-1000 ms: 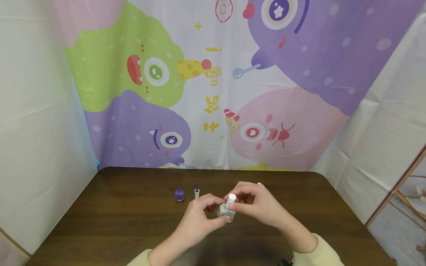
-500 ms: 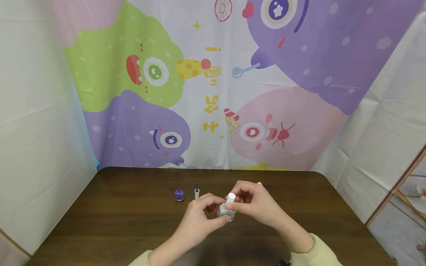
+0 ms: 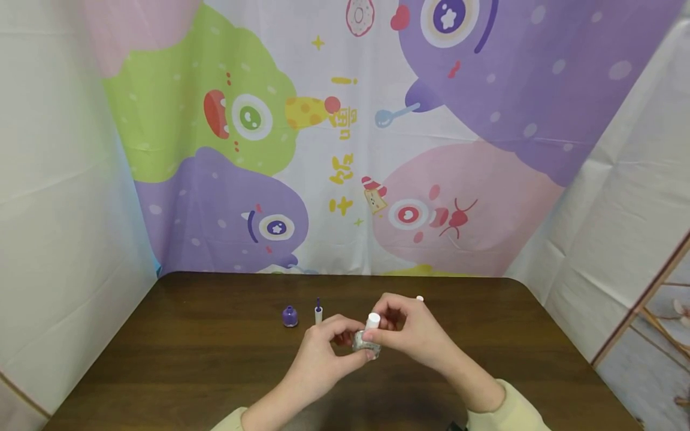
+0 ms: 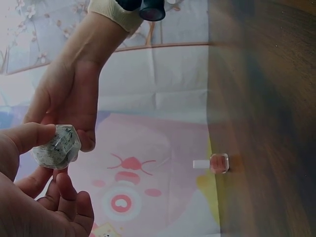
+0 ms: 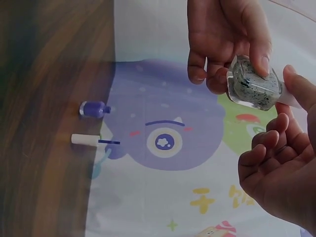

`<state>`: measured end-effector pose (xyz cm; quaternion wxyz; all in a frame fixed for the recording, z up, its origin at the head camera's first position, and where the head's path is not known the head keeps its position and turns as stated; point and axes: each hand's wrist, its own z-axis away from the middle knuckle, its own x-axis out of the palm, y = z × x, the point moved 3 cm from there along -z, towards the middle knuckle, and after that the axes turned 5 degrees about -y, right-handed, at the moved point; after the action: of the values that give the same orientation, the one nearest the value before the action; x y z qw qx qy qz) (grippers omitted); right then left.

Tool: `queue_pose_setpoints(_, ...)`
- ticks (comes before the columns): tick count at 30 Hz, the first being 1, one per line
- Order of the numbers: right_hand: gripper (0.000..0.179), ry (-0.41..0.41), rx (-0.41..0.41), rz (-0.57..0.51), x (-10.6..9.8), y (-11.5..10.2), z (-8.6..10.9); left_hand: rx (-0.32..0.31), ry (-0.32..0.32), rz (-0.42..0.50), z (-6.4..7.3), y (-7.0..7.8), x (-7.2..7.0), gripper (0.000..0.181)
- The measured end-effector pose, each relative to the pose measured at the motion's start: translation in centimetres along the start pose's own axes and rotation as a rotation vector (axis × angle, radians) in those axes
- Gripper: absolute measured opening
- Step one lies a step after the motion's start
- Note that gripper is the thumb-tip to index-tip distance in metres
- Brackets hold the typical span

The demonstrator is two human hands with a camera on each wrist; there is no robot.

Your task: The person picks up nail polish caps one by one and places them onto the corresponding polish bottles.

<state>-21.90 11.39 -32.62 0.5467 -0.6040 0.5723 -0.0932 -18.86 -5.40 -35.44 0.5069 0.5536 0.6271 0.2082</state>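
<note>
In the head view my left hand (image 3: 323, 353) holds a clear nail polish bottle (image 3: 365, 343) between thumb and fingers, above the table. Its polish is white with dark specks, as the right wrist view of the bottle (image 5: 254, 85) shows. My right hand (image 3: 415, 328) pinches the white cap (image 3: 373, 321), which sits at the bottle's neck. To the left, an uncapped purple nail polish bottle (image 3: 290, 316) stands on the table. Beside it is its white brush cap (image 3: 318, 314), standing with the purple brush pointing up.
A pinkish nail polish bottle (image 4: 220, 163) with a white cap stands farther back on the right, mostly hidden behind my right hand in the head view. The dark wooden table (image 3: 188, 359) ends at a cartoon-print curtain (image 3: 345, 239).
My right hand has shifted slightly left, and its thumb has moved a little across the white cap. My left hand keeps the bottle nearly in place.
</note>
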Motion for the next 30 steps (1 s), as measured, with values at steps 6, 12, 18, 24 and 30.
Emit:
queue_pose_setpoints(6, 0.02, -0.02, -0.023, -0.007, -0.09, -0.09, 0.0, 0.004, 0.005, -0.003, -0.08, -0.14, 0.01, 0.025)
queue_pose_setpoints(12, 0.027, -0.078, -0.172, -0.017, -0.73, -0.15, 0.02, 0.03, -0.014, 0.005, 0.03, -0.18, -0.02, 0.021)
queue_pose_setpoints(18, 0.028, -0.137, -0.226, -0.067, -0.92, -0.54, 0.01, 0.006, -0.045, 0.038, 0.12, -0.12, -0.04, 0.02)
queue_pose_setpoints(24, 0.027, -0.158, -0.233, -0.076, -0.9, -0.82, -0.06, -0.014, -0.066, 0.041, 0.09, -0.27, 0.03, 0.02)
queue_pose_setpoints(30, 0.024, -0.15, -0.236, -0.068, -0.91, -0.69, -0.11, -0.02, -0.063, 0.05, 0.08, -0.17, 0.0, 0.021)
